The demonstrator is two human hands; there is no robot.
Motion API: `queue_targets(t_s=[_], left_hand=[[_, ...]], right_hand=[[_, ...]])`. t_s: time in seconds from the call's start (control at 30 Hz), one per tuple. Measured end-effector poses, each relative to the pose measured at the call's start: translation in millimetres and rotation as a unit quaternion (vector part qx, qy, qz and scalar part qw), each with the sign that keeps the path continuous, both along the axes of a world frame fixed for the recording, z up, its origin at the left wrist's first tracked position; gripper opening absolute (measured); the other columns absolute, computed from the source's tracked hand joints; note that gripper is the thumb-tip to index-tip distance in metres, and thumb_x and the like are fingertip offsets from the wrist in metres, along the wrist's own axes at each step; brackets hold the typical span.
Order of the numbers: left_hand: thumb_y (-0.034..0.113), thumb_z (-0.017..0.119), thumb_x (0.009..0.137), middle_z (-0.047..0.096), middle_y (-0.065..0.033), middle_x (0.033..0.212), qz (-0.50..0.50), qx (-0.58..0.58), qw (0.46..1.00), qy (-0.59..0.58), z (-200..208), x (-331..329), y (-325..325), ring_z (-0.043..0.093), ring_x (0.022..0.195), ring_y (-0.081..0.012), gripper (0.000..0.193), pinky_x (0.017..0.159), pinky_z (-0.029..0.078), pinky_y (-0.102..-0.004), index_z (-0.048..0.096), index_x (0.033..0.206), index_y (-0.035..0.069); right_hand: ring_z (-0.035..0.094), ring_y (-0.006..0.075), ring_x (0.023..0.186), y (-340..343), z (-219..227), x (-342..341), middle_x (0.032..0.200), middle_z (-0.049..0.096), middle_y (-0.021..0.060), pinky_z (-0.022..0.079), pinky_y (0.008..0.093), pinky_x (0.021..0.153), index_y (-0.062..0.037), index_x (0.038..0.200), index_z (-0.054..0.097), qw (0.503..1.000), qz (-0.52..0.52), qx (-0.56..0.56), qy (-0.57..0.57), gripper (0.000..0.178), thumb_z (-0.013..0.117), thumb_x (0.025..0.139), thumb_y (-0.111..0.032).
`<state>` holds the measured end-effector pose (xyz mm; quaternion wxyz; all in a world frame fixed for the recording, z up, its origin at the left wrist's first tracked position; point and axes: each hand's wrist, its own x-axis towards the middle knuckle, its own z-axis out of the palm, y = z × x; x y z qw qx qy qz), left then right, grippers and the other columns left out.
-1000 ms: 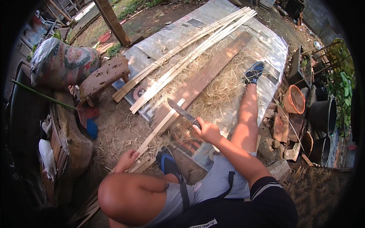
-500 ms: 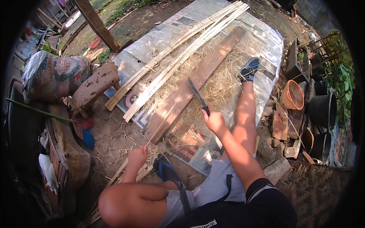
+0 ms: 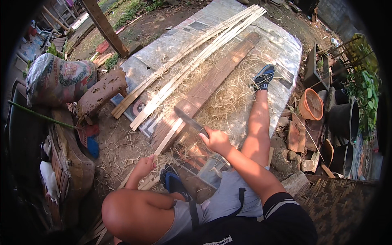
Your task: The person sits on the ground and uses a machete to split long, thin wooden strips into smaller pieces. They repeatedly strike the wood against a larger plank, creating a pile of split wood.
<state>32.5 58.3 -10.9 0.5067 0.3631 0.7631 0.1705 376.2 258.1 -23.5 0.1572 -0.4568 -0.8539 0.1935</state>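
Note:
My right hand (image 3: 218, 142) grips the dark handle of a long knife (image 3: 188, 119), its blade pointing up and left across the plank. Beneath the blade runs one pale bamboo strip (image 3: 170, 136), resting on the near end of the brown wooden plank (image 3: 216, 81). My left hand (image 3: 145, 166) is closed on the strip's near end, beside my bent knee. Whether the blade touches the strip is hard to tell. Thin curly shavings (image 3: 222, 104) lie heaped on both sides of the plank.
Bundles of long pale strips (image 3: 171, 92) lie left of the plank on a grey sheet (image 3: 281, 45). More strips sit under my left arm. A full sack (image 3: 59, 79) and a wooden block (image 3: 100, 92) stand left; an orange basket (image 3: 311, 104) and black pots (image 3: 343, 120) stand right.
My right hand has swung the knife left and down, from over the shavings to the plank's near end. My left hand has shifted slightly down, and the strip now shows on the plank.

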Motion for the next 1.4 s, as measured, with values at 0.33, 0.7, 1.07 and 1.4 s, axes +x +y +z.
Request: queue_targets(t_s=[0.33, 0.7, 1.07, 1.4], left_hand=[[0.044, 0.05, 0.108, 0.068, -0.013, 0.074, -0.058, -0.048, 0.983, 0.168, 153, 10, 57, 0.066, 0.053, -0.0214, 0.049, 0.06, 0.055, -0.0402, 0.069, 0.094, 0.001], [0.042, 0.057, 0.104, 0.071, -0.0205, 0.088, -0.03, 0.027, 0.964, 0.264, 99, -24, -22, 0.067, 0.084, -0.0383, 0.041, 0.077, 0.052, -0.048, 0.072, 0.1, 0.004], [0.055, 0.055, 0.102, 0.07, -0.0122, 0.079, 0.147, 0.043, 0.976, 0.157, 52, -26, -103, 0.067, 0.074, -0.0245, 0.052, 0.071, 0.051, -0.0411, 0.074, 0.095, 0.007], [0.054, 0.058, 0.1, 0.073, -0.0129, 0.085, 0.053, 0.039, 0.95, 0.305, 120, 24, -33, 0.07, 0.086, -0.0342, 0.045, 0.076, 0.053, -0.0475, 0.078, 0.102, 0.013]], right_hand=[[0.069, 0.0481, 0.079, 37, -22, 45, 0.079, 0.07, 0.0256, 0.055, 0.0547, 0.068, -0.0114, 0.126, 0.062, 0.991, -0.106, -0.087, 0.005, 0.044, 0.057, 0.101, -0.048], [0.07, 0.0471, 0.092, 27, -31, 47, 0.094, 0.073, 0.0249, 0.055, 0.0532, 0.08, -0.0134, 0.132, 0.062, 0.985, -0.125, -0.118, 0.027, 0.048, 0.057, 0.1, -0.05], [0.07, 0.0471, 0.091, 20, -31, 41, 0.091, 0.073, 0.0241, 0.055, 0.0524, 0.078, -0.0157, 0.129, 0.062, 0.982, -0.115, -0.14, 0.048, 0.042, 0.058, 0.101, -0.047], [0.069, 0.0471, 0.092, 26, -43, 49, 0.092, 0.073, 0.024, 0.054, 0.0529, 0.079, -0.015, 0.129, 0.061, 0.986, -0.112, -0.116, 0.05, 0.044, 0.058, 0.101, -0.049]])
